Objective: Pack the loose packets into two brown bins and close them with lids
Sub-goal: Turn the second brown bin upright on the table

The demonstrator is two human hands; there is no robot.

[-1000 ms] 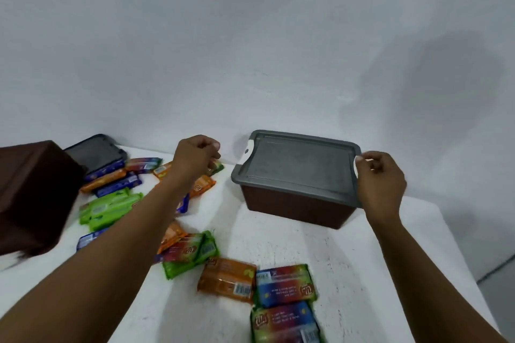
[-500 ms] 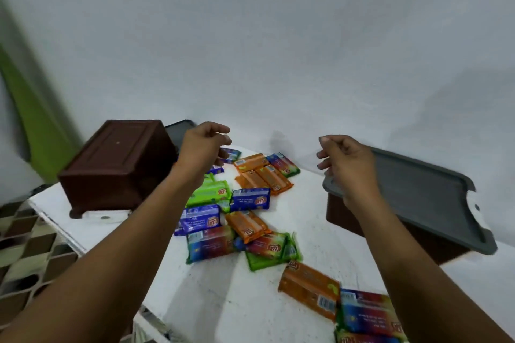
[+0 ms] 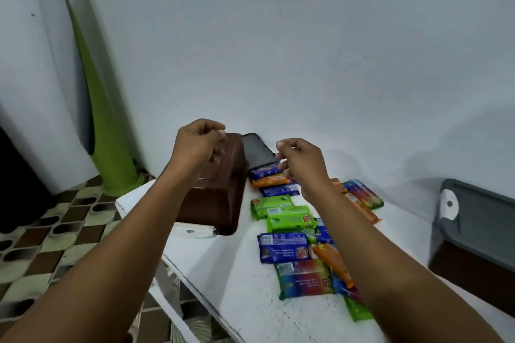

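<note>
Packets (image 3: 282, 247) lie loose across the white tabletop (image 3: 237, 281), between the two brown bins, several overlapping; none is in your hands. Judged light, flat, film-wrapped and slippery face to face; contents probably brittle, so take each by its long edges, or lift a few as a flat stack, without squeezing. Left bin (image 3: 223, 192) stands bottom-up near the tabletop's left edge; it can take no packets until you turn it over; rigid plastic, best gripped at the rim on both sides. A dark lid (image 3: 257, 152) lies just behind it, by the wall. Right bin (image 3: 468, 276) sits at the right edge of view with its grey lid (image 3: 485, 220) on; contents hidden. Your left hand (image 3: 198, 147) hovers over the upturned bin, fingers loosely curled, holding nothing; your right hand (image 3: 301, 161) hangs above the far packets, fingers likewise half curled and empty.
</note>
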